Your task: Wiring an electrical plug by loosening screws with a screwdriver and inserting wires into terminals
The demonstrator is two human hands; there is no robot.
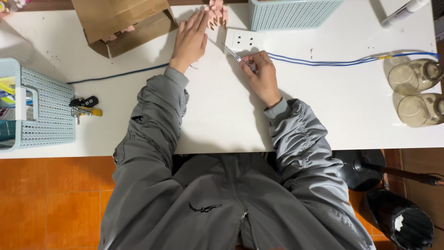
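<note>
My right hand (262, 74) is closed around a thin metal tool, probably tweezers (237, 57), whose tip points toward a white power strip (244, 40) on the white table (323, 106). My left hand (190, 39) lies flat with fingers extended, reaching toward a small pink notched piece (217, 13) at the table's far edge. It sits beside an open cardboard box (121, 25). I cannot tell if the fingertips touch the pink piece. Both arms wear grey jacket sleeves.
A pale blue basket (44, 109) stands at the left with keys (84, 106) beside it. Another blue basket (291, 13) is at the top. Blue wires (333, 61) run right from the strip toward two glass jars (416, 92). A white marker (402, 13) lies far right.
</note>
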